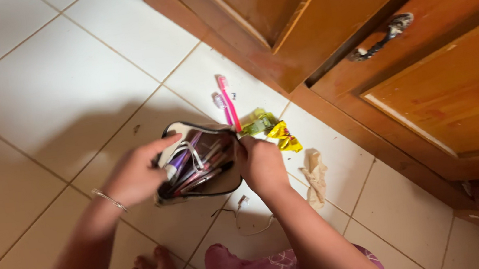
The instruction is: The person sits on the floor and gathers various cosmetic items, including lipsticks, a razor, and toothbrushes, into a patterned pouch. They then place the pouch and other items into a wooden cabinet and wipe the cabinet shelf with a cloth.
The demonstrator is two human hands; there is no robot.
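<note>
Crouching over the white tile floor [52,96], the person holds a small open pouch [197,161] between both hands, just off the tiles in the middle of the scene. The left hand [135,174] curls round the pouch's left rim, fingers pressed onto the edge, with a thin bracelet [108,199] at the wrist. The right hand [261,162] pinches the right rim, stretching the mouth wide. Pens and pencils [195,167] lie packed inside, tips toward the left. Just beyond the pouch, a pink toothbrush [227,102] rests on the tile, with crumpled yellow wrappers [275,130] to its right and a beige scrap of cloth [316,177] near the right forearm. A wooden cabinet [398,42] with a dark metal handle [383,38] stands on the far right. With the mouth pulled so wide and the pouch tipped, I'd guess the pens could slide out onto the floor if either pinch slackens.
</note>
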